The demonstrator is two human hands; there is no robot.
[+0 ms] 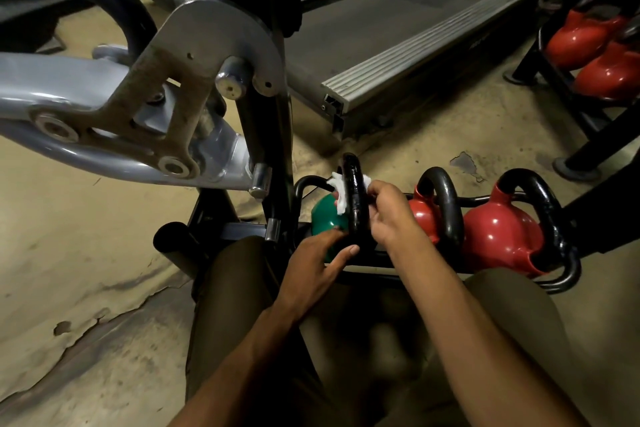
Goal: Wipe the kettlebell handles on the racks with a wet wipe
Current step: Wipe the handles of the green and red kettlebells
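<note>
A green kettlebell [325, 215] with a black handle [354, 191] sits at the left end of a low black rack [568, 274]. My right hand [388, 215] holds a white wet wipe [341, 194] wrapped around that handle near its top. My left hand [317, 263] rests on the green bell and the handle's lower part, fingers spread against it. Two red kettlebells [498, 236] with black handles stand to the right on the same rack.
A grey exercise machine frame [145, 107] hangs close at left, its black post [273, 149] just beside the green bell. A treadmill deck [398, 31] lies ahead. Another rack with red kettlebells [595, 55] stands at far right. My knees are below.
</note>
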